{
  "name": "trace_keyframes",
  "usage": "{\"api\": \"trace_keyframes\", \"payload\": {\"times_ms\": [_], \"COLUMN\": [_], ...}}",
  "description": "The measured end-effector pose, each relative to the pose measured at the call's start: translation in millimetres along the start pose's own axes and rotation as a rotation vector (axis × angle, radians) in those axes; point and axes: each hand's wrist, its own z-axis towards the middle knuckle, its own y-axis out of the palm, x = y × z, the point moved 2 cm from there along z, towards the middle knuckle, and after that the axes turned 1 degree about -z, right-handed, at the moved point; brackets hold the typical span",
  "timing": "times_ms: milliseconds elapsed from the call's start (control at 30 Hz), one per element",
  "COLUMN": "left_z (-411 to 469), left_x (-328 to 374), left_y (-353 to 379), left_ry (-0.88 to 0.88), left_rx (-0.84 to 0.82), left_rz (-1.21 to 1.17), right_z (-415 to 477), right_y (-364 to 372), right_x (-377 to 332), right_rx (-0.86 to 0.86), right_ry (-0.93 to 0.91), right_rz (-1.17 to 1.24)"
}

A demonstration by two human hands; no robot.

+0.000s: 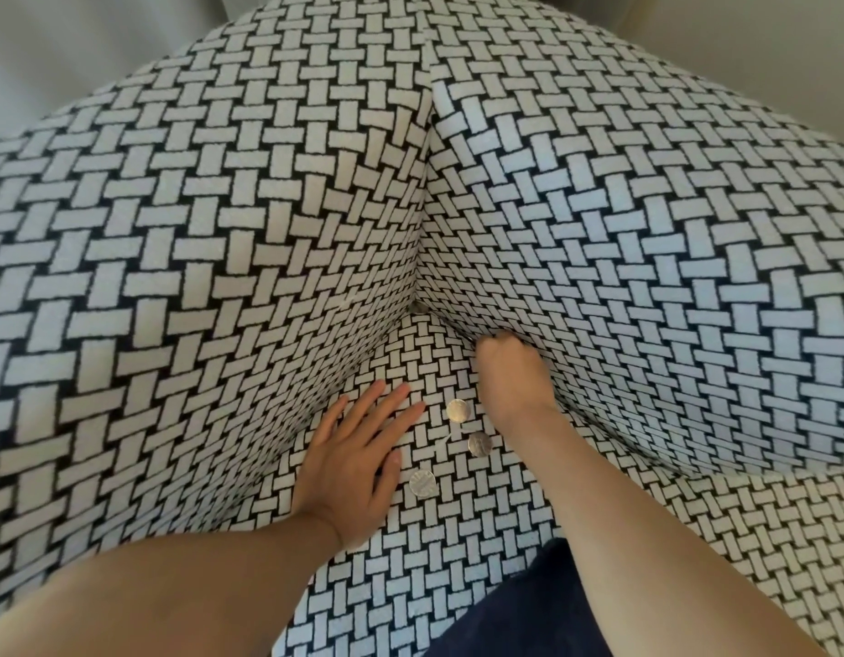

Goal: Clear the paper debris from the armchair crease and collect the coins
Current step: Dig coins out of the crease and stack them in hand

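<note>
Three silver coins lie on the armchair seat [458, 538]: one coin [458, 411] farthest back, a second coin [479, 443] just right of it, a third coin [422, 483] nearest me. My left hand [358, 462] rests flat on the seat, fingers spread, its thumb beside the nearest coin. My right hand [512, 372] has its fingertips pushed into the crease [451, 327] between the seat and the right side cushion, so its fingers are hidden. A small grey bit [417, 308] shows in the back corner of the crease; what it is I cannot tell.
The armchair is covered in black-and-white basket-weave fabric, with the backrest [221, 230] at left and the right arm cushion [647, 253] rising steeply around the narrow seat. Dark blue cloth [529, 609] lies at the seat's front edge.
</note>
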Motion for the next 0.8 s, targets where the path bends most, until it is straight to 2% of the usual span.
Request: {"api": "trace_keyframes", "payload": {"times_ms": [100, 167, 267, 333, 467, 600, 700, 800], "left_z": [0, 0, -1, 1, -2, -5, -6, -5], "left_x": [-1, -1, 3, 3, -2, 0, 0, 1], "left_y": [-1, 0, 1, 1, 0, 1, 1, 1], "left_ry": [-0.005, -0.005, 0.000, -0.009, -0.032, -0.029, -0.035, -0.034], "left_rx": [0.010, 0.001, -0.009, -0.002, 0.005, 0.012, 0.013, 0.012], "left_rz": [0.005, 0.005, -0.001, -0.012, -0.005, -0.010, -0.004, -0.013], "right_z": [-1, -4, -13, -19, -26, -30, -28, -26], "right_y": [-8, -13, -17, -18, -10, 1, 1, -5], "right_x": [-2, -3, -5, -7, -15, -26, -27, -13], "right_rx": [0.101, 0.164, 0.056, -0.075, -0.254, -0.317, -0.249, -0.081], "right_ry": [-0.023, -0.036, -0.091, -0.133, -0.185, -0.209, -0.187, -0.038], "right_rz": [0.029, 0.153, 0.503, 0.621, 0.594, 0.526, 0.430, 0.381]}}
